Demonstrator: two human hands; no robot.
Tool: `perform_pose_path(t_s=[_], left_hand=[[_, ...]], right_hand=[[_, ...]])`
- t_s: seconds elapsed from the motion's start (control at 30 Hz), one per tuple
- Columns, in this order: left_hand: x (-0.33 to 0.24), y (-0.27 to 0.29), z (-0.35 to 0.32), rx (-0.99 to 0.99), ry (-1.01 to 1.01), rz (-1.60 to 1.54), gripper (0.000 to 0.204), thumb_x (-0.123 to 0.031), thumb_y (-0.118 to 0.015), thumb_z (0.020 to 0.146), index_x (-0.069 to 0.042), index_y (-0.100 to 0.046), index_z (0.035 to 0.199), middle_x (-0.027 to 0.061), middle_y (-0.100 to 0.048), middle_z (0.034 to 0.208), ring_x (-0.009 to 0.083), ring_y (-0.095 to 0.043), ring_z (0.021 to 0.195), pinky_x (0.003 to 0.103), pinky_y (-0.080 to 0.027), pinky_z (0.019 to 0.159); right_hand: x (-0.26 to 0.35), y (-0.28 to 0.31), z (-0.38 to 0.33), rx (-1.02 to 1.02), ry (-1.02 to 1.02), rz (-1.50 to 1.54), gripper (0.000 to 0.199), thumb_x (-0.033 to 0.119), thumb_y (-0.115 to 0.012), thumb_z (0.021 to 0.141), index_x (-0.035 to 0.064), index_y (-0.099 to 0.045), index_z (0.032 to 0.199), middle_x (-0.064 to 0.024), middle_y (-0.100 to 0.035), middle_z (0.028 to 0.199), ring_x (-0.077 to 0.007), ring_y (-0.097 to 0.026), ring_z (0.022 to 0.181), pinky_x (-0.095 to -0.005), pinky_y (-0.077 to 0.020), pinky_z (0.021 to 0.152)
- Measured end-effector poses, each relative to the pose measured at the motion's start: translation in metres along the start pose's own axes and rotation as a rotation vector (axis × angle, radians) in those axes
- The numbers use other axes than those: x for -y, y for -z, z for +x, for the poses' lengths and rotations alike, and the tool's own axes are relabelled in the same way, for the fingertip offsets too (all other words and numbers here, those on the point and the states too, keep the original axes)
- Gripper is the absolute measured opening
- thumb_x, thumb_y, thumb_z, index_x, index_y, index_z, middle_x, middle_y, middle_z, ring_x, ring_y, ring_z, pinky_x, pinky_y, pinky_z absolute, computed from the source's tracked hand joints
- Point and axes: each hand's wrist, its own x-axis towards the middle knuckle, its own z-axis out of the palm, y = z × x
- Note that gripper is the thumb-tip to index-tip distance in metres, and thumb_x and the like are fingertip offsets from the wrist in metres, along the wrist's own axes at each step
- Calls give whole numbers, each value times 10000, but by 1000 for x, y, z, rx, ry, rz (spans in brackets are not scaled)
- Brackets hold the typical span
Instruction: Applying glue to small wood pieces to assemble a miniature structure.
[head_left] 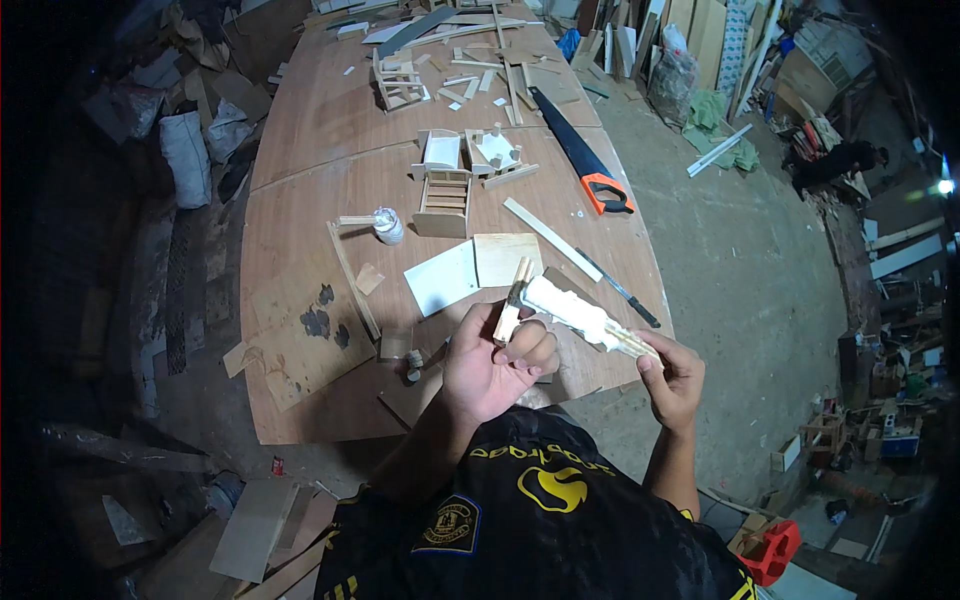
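Above the table's (290,215) near edge, the right hand (675,378) pinches a stick (570,312) thick with white stuff, its far end beside a wooden piece (506,322) gripped by the left hand (492,360). Gluing, I'd judge; the next move calls for steadiness. The black shirt (620,530) carries yellow lettering and a crest (448,525).

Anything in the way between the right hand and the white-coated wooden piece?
Nothing visible: the right hand directly pinches the lower-right end of the white-coated wooden piece. The left hand holds wood at the opposite end.
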Motion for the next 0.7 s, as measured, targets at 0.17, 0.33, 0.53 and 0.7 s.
perform_pose_path(t_s=[0.17, 0.33, 0.53, 0.7], left_hand=[[-1, -2, -2, 32, -17, -54, 390, -351, -199, 978, -102, -488, 896, -48, -269, 571, 122, -270, 596, 290, -286, 633], [-4, -2, -4, -4, -57, -53, 395, -370, -196, 981, -128, -483, 859, -44, -259, 573, 128, -256, 597, 298, -286, 639], [-4, 8, -5, 4, -99, 25, 380, -363, -225, 985, -137, -493, 839, -39, -234, 572, 127, -243, 592, 300, -287, 643], [-8, 3, -8, -162, -157, 80, 331, -319, -306, 974, -108, -555, 915, -40, -348, 607, 114, -324, 590, 304, -334, 651]], right_hand=[[1, -5, 1, -17, -31, -13, 272, 32, -625, 841, -70, -643, 1092, -157, -683, 988, -150, -633, 874, -247, -480, 779], [0, -7, 1, 17, -8, -51, 277, 16, -629, 830, -49, -654, 1098, -127, -686, 946, -115, -614, 808, -213, -459, 698], [-3, -4, 4, 49, 47, -125, 280, 16, -656, 799, -13, -680, 1076, -48, -613, 718, -70, -489, 591, -212, -342, 508], [-3, -1, 5, 66, 116, -135, 285, 24, -669, 774, -12, -686, 1055, -31, -558, 650, -76, -442, 537, -230, -307, 481]])
